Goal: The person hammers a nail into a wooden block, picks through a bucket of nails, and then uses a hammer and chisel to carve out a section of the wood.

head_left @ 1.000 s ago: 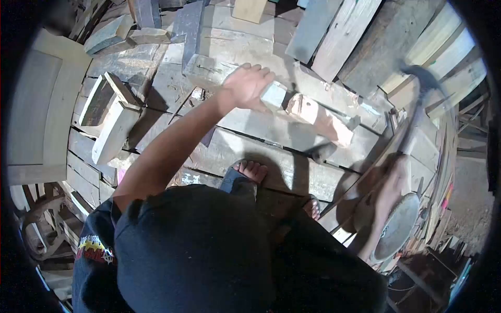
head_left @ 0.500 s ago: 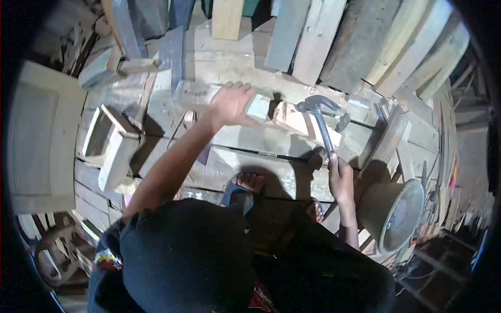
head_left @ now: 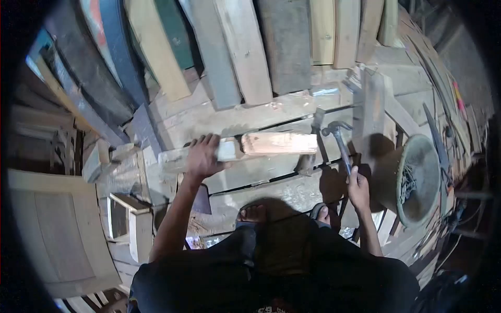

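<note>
My left hand (head_left: pixel 203 157) wraps round a wooden block (head_left: pixel 282 143) that lies lengthwise on the plank floor, near its pale left part. To the right of the fingers the block has a whitish patch and then a bare, pinkish face. My right hand (head_left: pixel 358 189) grips a claw hammer (head_left: pixel 342 146) by its handle. The hammer's head is up, just right of the block's right end and apart from it. A dark, flat piece (head_left: pixel 202 201) lies below my left hand.
Several boards (head_left: pixel 242 52) lean in a row along the back. At right a tilted bucket (head_left: pixel 427 203) holds nails (head_left: pixel 407 185). A small wooden frame (head_left: pixel 140 242) stands at left near a panelled door (head_left: pixel 62 229). My feet (head_left: pixel 252 214) rest on the planks.
The camera view has shifted. The block now lies nearly level across the view, where it sloped down to the right. The hammer's head has moved off the block to its right side.
</note>
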Action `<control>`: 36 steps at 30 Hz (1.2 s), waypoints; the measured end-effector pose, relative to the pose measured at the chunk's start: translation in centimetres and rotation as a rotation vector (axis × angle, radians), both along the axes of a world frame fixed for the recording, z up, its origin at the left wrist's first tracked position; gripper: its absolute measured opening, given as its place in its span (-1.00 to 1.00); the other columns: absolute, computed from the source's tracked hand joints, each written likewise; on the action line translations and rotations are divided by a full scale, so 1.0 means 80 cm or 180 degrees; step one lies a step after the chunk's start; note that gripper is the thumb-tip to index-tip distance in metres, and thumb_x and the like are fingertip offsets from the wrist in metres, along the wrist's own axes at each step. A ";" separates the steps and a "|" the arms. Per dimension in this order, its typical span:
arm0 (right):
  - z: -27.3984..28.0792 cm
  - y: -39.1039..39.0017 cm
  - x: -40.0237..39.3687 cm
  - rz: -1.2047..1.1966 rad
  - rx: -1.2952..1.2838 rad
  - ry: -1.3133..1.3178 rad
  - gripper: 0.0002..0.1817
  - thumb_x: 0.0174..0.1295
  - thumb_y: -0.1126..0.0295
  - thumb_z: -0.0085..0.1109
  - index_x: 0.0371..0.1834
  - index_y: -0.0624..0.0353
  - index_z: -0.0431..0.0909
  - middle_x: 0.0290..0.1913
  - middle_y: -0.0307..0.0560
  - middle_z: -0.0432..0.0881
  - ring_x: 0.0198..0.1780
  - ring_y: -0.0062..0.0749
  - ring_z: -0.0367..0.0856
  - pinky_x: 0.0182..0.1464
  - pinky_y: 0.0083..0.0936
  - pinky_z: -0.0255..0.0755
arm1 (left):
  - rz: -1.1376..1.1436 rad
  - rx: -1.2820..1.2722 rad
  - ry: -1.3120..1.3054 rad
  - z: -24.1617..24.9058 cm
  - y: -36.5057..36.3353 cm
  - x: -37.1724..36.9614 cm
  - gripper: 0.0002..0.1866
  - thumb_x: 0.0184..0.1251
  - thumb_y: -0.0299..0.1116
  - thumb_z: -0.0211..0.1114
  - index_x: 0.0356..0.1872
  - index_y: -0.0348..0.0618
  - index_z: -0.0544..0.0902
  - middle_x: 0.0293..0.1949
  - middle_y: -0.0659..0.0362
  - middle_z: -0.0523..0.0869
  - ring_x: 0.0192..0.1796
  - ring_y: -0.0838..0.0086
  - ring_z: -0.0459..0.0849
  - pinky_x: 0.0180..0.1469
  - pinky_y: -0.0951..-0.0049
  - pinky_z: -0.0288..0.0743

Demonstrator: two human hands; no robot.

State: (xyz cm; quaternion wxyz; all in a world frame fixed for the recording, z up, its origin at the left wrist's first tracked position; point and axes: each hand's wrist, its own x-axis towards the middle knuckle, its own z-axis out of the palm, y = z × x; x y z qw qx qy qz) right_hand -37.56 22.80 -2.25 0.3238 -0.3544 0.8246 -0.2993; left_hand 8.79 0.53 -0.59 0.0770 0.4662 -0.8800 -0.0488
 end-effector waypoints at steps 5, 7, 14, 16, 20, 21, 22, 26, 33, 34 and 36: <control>-0.035 0.018 0.000 -0.0435 0.0519 -0.0281 -0.10 0.62 -0.39 -0.24 0.07 0.40 0.66 -0.13 0.26 0.70 0.05 0.08 0.70 0.18 -0.11 0.47 | -0.0168 0.0174 0.0206 0.020 0.000 -0.015 -0.04 -0.25 0.21 0.74 0.23 -0.07 0.63 0.05 0.02 0.75 0.11 -0.03 0.73 0.12 -0.05 0.54; -0.039 0.020 0.001 -0.0468 0.0752 -0.0385 -0.01 0.57 -0.47 -0.27 0.35 0.35 0.64 0.23 0.43 0.72 0.39 0.27 0.63 0.45 -0.08 0.40 | -0.0315 0.0021 0.0408 0.027 0.002 -0.021 -0.10 -0.25 0.18 0.73 0.16 -0.11 0.67 -0.07 -0.03 0.76 0.03 -0.04 0.75 0.04 -0.01 0.57; -0.043 0.032 0.000 -0.0266 0.1341 -0.0424 0.10 0.47 -0.59 -0.30 0.49 0.30 0.52 0.34 0.54 0.62 0.46 0.40 0.54 0.50 0.00 0.38 | -0.0442 0.0340 0.0788 0.040 -0.010 -0.057 0.12 -0.23 0.02 0.82 0.41 -0.28 0.46 0.24 -0.19 0.64 0.25 -0.12 0.65 0.29 -0.02 0.54; -0.035 0.031 0.000 -0.0205 0.1421 -0.0396 0.11 0.45 -0.60 -0.28 0.48 0.31 0.52 0.33 0.55 0.62 0.45 0.40 0.55 0.49 0.01 0.39 | -0.0771 0.0317 0.0768 0.045 -0.013 -0.096 0.13 -0.22 0.00 0.82 0.43 -0.28 0.45 0.28 -0.20 0.61 0.31 -0.12 0.61 0.35 -0.02 0.51; -0.026 0.029 0.003 0.0001 0.1274 -0.0494 0.04 0.45 -0.55 -0.16 0.43 0.32 0.54 0.30 0.55 0.65 0.43 0.34 0.60 0.46 -0.01 0.43 | -0.1591 0.0410 0.0825 0.040 -0.027 -0.171 0.06 -0.16 0.05 0.76 0.41 -0.23 0.50 0.25 -0.18 0.65 0.33 -0.11 0.60 0.38 -0.02 0.46; -0.027 0.030 0.003 0.0060 0.1249 -0.0513 0.02 0.46 -0.53 -0.12 0.42 0.32 0.55 0.29 0.55 0.66 0.41 0.33 0.61 0.45 -0.02 0.44 | -0.1718 0.0541 0.0847 0.038 -0.030 -0.190 0.05 -0.15 0.04 0.75 0.42 -0.20 0.51 0.24 -0.18 0.65 0.31 -0.13 0.61 0.38 -0.01 0.47; -0.031 0.031 0.004 0.0056 0.1186 -0.0453 -0.02 0.46 -0.50 -0.06 0.39 0.30 0.57 0.24 0.51 0.68 0.36 0.30 0.65 0.40 -0.04 0.47 | -0.1843 0.0672 0.0874 0.037 -0.029 -0.207 0.03 -0.15 0.03 0.73 0.43 -0.18 0.51 0.23 -0.19 0.66 0.30 -0.14 0.62 0.38 0.00 0.48; -0.025 0.032 0.007 0.0203 0.1143 -0.0266 -0.09 0.46 -0.42 0.07 0.33 0.33 0.58 0.18 0.50 0.72 0.29 0.28 0.71 0.35 -0.05 0.51 | -0.1591 0.0821 0.0541 0.013 -0.019 -0.236 -0.10 -0.12 -0.02 0.68 0.32 -0.16 0.57 0.17 -0.09 0.70 0.20 -0.08 0.70 0.19 0.00 0.62; -0.012 0.031 0.007 0.0498 0.0956 -0.0335 -0.11 0.50 -0.38 0.06 0.30 0.40 0.56 0.18 0.56 0.69 0.31 0.36 0.67 0.34 0.02 0.51 | -0.0983 0.0864 0.0119 0.016 -0.013 -0.246 -0.29 0.04 -0.04 0.63 0.19 -0.11 0.57 -0.16 -0.13 0.82 -0.11 -0.17 0.82 -0.06 -0.10 0.68; -0.019 0.033 0.007 0.0479 0.0995 -0.0249 -0.11 0.50 -0.37 0.06 0.31 0.40 0.56 0.18 0.56 0.69 0.31 0.36 0.67 0.34 0.03 0.52 | -0.0892 0.0908 0.0059 0.016 -0.012 -0.249 -0.30 0.04 -0.05 0.64 0.17 -0.12 0.57 -0.18 -0.15 0.83 -0.10 -0.17 0.82 -0.07 -0.09 0.67; -0.034 0.034 0.009 0.0435 0.1068 -0.0080 -0.12 0.50 -0.37 0.07 0.33 0.39 0.56 0.19 0.57 0.68 0.31 0.35 0.67 0.34 0.03 0.52 | -0.1010 0.0757 0.0234 0.013 -0.013 -0.247 -0.28 0.06 -0.04 0.64 0.19 -0.15 0.56 -0.18 -0.15 0.83 -0.13 -0.19 0.82 -0.11 -0.11 0.67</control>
